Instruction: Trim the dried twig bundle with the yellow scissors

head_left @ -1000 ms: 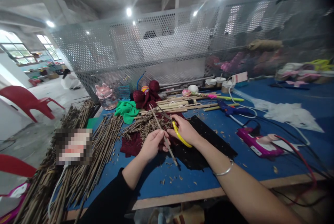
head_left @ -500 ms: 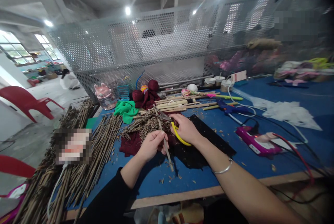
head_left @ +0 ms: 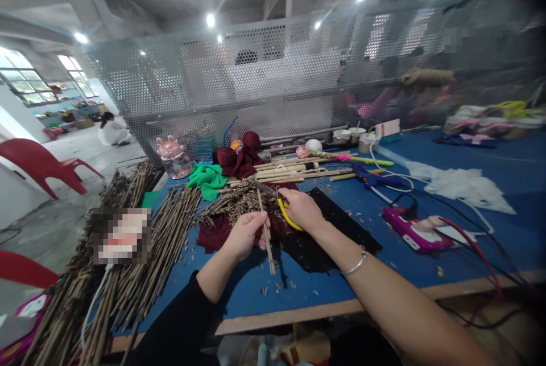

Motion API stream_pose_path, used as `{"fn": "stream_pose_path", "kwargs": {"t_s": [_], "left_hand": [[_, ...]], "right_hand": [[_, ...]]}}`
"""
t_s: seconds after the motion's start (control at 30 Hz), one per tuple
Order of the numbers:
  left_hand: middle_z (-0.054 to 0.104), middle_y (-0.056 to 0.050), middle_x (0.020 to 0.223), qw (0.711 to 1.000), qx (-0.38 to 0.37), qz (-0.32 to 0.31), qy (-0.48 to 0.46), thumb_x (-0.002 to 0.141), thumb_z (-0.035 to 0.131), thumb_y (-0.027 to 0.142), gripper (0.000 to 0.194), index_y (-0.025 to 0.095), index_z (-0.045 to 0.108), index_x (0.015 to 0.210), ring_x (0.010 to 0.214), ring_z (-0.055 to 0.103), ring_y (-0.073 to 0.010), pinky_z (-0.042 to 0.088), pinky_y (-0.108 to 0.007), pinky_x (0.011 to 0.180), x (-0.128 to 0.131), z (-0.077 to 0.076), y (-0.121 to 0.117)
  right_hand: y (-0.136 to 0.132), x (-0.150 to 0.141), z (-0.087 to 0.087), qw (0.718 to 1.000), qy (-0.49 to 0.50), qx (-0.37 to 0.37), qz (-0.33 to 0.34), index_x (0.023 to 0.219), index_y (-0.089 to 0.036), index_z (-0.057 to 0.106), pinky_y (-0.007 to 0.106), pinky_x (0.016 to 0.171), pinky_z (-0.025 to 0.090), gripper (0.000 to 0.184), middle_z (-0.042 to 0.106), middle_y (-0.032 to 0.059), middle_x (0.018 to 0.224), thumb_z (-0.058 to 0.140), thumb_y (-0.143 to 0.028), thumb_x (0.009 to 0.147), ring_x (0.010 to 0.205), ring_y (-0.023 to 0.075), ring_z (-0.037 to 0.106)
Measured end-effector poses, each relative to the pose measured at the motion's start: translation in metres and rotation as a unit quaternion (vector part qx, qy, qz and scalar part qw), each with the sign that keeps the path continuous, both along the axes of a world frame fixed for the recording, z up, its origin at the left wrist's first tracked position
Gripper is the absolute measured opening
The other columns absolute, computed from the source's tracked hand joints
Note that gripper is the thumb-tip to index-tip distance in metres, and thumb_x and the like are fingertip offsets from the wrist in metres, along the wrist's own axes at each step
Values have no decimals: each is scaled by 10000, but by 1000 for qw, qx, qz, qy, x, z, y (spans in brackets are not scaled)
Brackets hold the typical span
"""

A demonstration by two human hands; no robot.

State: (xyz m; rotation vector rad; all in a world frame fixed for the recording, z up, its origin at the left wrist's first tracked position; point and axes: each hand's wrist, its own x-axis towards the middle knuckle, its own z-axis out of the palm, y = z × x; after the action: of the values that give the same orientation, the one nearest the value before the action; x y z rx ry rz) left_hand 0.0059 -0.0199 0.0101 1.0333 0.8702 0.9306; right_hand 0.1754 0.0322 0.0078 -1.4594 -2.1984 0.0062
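Observation:
My left hand [head_left: 248,234] pinches a thin dried stalk [head_left: 269,251], which slants up toward a heap of dried seed heads. In my right hand [head_left: 302,211] is a pair of scissors [head_left: 286,215] with yellow handles, its blades reaching left to the stalk's upper end. Whether the blades are closed on the stalk I cannot tell. Below and beyond the hands, the dried seed heads [head_left: 232,205] lie on a dark red cloth [head_left: 212,234]. A black sheet [head_left: 345,229] lies under and right of my right hand.
Long dried stalks [head_left: 149,258] are piled at the left of the blue table [head_left: 239,306]. Cut sticks [head_left: 285,171], a glue gun [head_left: 371,177] and a purple power strip [head_left: 416,232] with cables lie behind and right. A perforated metal screen [head_left: 222,81] stands along the back.
My right hand and the scissors have shifted slightly left. The stalk in my left hand stands a little more upright, its lower end having moved left. The camera view has shifted slightly.

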Motion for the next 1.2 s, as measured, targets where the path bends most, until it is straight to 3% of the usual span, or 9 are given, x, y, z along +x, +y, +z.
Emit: {"fn": "stream_pose_path", "kwargs": {"t_s": [0.23,0.37,0.5,0.6,0.73,0.8,0.87,1.03,1.2], "left_hand": [[495,29,445,992,26,-29,123,726,513,503,366,151,492,630,317,413,-68,317,-181,335,-10,5,-12],[415,49,414,948,125,29,292,778,423,517,399,172,441,580,354,392,-76,286,-190,375,-38,18,-21],[522,-4,517,813,207,82,539,829,342,436,399,172,468,557,502,485,-120,333,-224,501,-79,29,-13],[609,-73,670,698,170,98,688,827,355,373,336,165,555,655,659,562,-189,377,-274,608,-98,29,-3],[603,-148,973,628,212,227,714,783,466,363,317,138,568,980,909,554,-260,402,-336,764,-88,27,-1],[604,-125,972,651,288,279,645,802,449,356,302,146,576,977,925,545,-233,395,-319,808,-68,29,-5],[627,-83,882,711,337,286,548,823,422,371,286,160,602,893,827,562,-186,403,-276,775,-43,30,-9],[621,-30,630,872,246,172,386,786,441,494,410,143,652,812,557,521,-134,361,-223,529,15,22,0],[540,-4,473,901,194,108,372,767,447,499,440,130,619,600,429,443,-105,302,-216,457,29,15,19]], "right_hand": [[8,4,-8,994,82,-42,50,993,-207,603,208,645,408,276,669,29,820,473,-169,752,681,140,597],[15,18,-5,980,178,-55,62,1020,-165,592,217,645,424,325,655,22,807,541,-227,704,650,131,575],[16,27,2,969,196,-118,94,992,-153,594,230,634,426,383,632,6,767,594,-390,691,661,140,558],[11,28,6,974,126,-163,97,990,-196,602,231,599,411,481,628,-3,747,653,-498,620,637,143,550],[7,28,7,980,72,-164,87,1039,-241,585,236,614,404,573,644,15,806,705,-522,554,677,156,566],[5,28,8,981,64,-154,96,1059,-239,572,239,628,408,558,640,21,849,688,-512,586,707,159,571],[4,25,10,989,46,-111,81,1071,-231,562,251,671,410,559,627,35,914,701,-475,587,773,172,570],[-6,11,13,999,16,13,43,1095,-205,532,279,766,397,499,582,70,983,675,-382,651,909,202,532],[-10,5,13,999,-4,28,43,1085,-206,541,263,768,387,345,577,71,954,562,-237,741,912,191,521]]}}
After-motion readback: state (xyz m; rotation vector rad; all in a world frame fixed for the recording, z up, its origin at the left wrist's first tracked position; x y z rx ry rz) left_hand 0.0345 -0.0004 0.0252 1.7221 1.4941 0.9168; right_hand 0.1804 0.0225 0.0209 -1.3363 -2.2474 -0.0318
